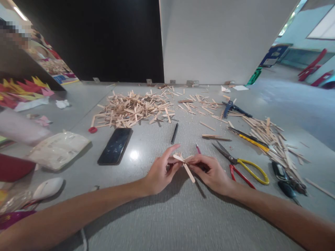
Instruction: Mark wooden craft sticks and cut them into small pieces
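Left hand (159,175) and right hand (215,173) are pinching a crossed-stick piece (189,173) between them, both grips closed on it over the worktop (157,223), apparently adjusting where the sticks are meeting, the next move likely calling for keeping that crossing steady.

Pale, flat wooden sticks (189,173) cross between both hands (160,176)

The left hand (160,174) and the right hand (213,172) are holding crossed sticks (189,173) above the desk (146,223). A big pile (133,108) of sticks is lying near the far edge, and more sticks (284,148) are lying along the right edge. Scissors (232,160) are resting just beside the right hand. A phone (115,146) is lying near the big pile.
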{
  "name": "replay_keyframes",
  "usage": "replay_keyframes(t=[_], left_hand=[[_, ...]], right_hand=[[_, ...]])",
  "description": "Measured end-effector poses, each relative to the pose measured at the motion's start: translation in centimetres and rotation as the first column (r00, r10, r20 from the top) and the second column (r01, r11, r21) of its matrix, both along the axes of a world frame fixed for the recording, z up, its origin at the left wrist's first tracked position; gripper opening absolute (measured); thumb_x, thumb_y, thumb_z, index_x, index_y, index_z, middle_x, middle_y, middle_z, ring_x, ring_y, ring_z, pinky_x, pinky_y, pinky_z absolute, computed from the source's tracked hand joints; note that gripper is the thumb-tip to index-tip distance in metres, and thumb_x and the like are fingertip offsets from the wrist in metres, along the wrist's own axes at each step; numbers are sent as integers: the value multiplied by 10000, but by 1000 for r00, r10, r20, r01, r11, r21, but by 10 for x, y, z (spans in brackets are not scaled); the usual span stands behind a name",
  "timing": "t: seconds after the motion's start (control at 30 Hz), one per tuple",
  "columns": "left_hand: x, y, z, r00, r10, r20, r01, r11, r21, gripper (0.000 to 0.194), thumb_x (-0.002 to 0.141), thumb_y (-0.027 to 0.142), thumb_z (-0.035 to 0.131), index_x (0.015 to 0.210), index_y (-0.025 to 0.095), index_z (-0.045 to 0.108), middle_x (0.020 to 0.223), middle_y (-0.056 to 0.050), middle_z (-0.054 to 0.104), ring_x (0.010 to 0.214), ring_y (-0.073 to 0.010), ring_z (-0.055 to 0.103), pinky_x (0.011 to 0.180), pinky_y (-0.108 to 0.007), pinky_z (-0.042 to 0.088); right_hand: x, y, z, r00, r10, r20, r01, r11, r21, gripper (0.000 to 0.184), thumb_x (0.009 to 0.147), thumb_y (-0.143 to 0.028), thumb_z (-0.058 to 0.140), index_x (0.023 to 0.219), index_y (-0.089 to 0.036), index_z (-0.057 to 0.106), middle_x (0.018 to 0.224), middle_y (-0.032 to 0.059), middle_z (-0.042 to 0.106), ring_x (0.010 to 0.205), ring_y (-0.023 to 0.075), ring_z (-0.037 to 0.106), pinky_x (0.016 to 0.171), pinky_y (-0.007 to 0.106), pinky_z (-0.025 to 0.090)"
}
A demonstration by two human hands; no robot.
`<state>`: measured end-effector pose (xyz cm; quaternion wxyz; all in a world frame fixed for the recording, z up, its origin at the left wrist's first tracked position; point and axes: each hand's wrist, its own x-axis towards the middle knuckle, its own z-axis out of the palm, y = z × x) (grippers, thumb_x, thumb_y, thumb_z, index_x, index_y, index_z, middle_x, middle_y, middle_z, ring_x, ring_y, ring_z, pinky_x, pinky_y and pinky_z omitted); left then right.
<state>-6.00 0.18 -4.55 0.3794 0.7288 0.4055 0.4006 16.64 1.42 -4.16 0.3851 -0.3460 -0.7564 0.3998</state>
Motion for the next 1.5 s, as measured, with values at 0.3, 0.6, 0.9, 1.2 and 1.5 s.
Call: replay_keyframes(t=[0.3,0.6,0.9,1.2,1.5], left_hand=[[4,1,2,998,13,60,-9,998,-66,437,1089,412,561,1453,193,456,1066,-109,821,912,-220,805,756,-303,633],[2,-3,2,993,34,109,-16,986,-165,498,1067,493,584,1415,179,415,864,-37,750,661,-154,697,593,-251,532],[4,-1,3,992,-114,50,122,974,-192,453,995,436,647,1352,167,581,919,-60,794,678,-168,731,618,-274,550],[4,7,10,973,-115,201,179,924,-337,398,957,519,724,1179,207,616,763,26,645,613,-129,618,548,-228,491],[5,7,7,968,-99,230,177,920,-350,430,955,563,743,1134,174,704,863,-26,711,616,-122,643,583,-241,544]], right_hand=[[-1,-3,7,994,-98,-57,94,994,-55,155,1017,-369,691,991,-220,725,857,53,809,724,178,770,659,290,634],[-5,-7,13,972,-211,-98,214,977,13,208,1018,-401,684,930,-216,722,749,31,751,572,141,681,525,247,577],[-2,-8,12,988,-140,-64,141,990,15,161,1013,-355,677,931,-225,725,721,17,744,579,145,705,531,239,573],[-2,-3,12,994,-91,55,93,995,-32,283,1045,-407,622,1003,-207,817,683,19,730,561,147,644,529,251,517],[1,1,5,994,-61,91,67,996,-67,268,1031,-388,626,1004,-217,830,776,46,785,670,187,685,610,291,556]])
